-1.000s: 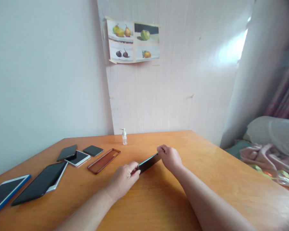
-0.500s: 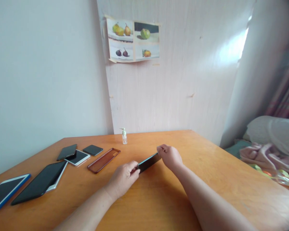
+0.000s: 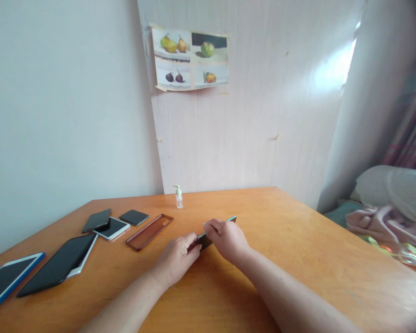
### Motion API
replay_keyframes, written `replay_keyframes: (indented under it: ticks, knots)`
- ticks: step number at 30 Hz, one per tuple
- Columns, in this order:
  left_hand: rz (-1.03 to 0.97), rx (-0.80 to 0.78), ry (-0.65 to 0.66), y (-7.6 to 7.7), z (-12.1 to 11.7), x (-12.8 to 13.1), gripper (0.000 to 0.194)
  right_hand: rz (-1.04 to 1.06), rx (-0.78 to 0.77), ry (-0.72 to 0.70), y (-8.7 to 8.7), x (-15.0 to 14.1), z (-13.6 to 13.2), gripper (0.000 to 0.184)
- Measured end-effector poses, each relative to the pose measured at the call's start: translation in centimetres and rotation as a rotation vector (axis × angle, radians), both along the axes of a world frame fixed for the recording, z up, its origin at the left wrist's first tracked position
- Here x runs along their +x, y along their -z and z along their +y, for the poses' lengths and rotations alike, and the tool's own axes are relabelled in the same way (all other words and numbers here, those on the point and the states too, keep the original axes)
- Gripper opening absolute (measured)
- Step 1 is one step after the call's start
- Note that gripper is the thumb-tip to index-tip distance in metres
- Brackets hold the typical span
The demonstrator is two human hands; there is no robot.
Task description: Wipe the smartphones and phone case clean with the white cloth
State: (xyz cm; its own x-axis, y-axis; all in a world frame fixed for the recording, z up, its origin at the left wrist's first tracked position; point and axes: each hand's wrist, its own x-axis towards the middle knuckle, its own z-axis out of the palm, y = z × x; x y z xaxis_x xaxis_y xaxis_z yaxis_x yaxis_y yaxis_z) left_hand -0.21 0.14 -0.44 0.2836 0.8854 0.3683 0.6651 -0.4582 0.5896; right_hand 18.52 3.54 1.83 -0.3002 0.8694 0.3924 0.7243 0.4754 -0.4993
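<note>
A slim dark phone (image 3: 205, 242) is being held aslant over an orange-brown wooden table (image 3: 298, 240), its far end being raised; its near end is being clamped between the thumb and fingers of the left hand (image 3: 177, 260), while its middle is being covered by the right hand (image 3: 229, 239), curled over the upper edge; whether the phone is being pinched or merely touched there cannot be told, the fingertips being partly hidden.

A light but solid weight is being suggested by the thin body; stiffness is being expected along its length, slipperiness across its smooth faces and fragility wherever glass is being exposed; the safest hold is being judged to lie at the short ends and along the long edges, with no bending force being applied.

A blackish face is being turned toward the wearer; a pale bluish glint is being caught at the far corner, beyond the right hand; a translucent reddish-brown case (image 3: 149, 233) is being seen lying apart, to the left.
</note>
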Motion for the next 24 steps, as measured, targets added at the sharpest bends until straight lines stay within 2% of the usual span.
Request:
replay_keyframes:
  ticks: [4,7,9,14,16,18,22,24]
  knots:
    - [0.029,0.002,-0.026,0.2,0.1,0.0,0.011,-0.001,-0.06,0.294,-0.5,3.8,3.1,0.039]
    - [0.035,-0.002,-0.034,0.1,0.0,0.1,0.011,0.02,-0.075,0.348,-0.4,5.0,4.2,0.038]
    - [0.03,-0.003,-0.033,0.0,-0.1,0.1,0.011,0.025,-0.062,0.286,-0.1,4.1,3.6,0.04]
    - [-0.011,-0.002,0.008,0.1,0.0,0.0,0.011,0.034,0.007,-0.087,0.5,-0.5,-0.6,0.037]
    - [-0.042,-0.001,0.031,0.2,0.1,-0.1,0.013,-0.004,0.037,-0.154,0.3,-1.4,-1.5,0.034]
    - [-0.04,-0.004,0.023,0.1,0.0,-0.1,0.014,-0.047,0.031,-0.089,-0.1,-1.0,-1.2,0.035]
    - [0.005,-0.015,-0.02,-0.1,-0.1,0.0,0.014,-0.063,-0.081,0.251,-0.9,2.6,1.9,0.039]
    - [0.006,-0.017,-0.024,-0.2,-0.1,0.1,0.013,-0.045,-0.111,0.362,-1.1,4.4,3.4,0.041]
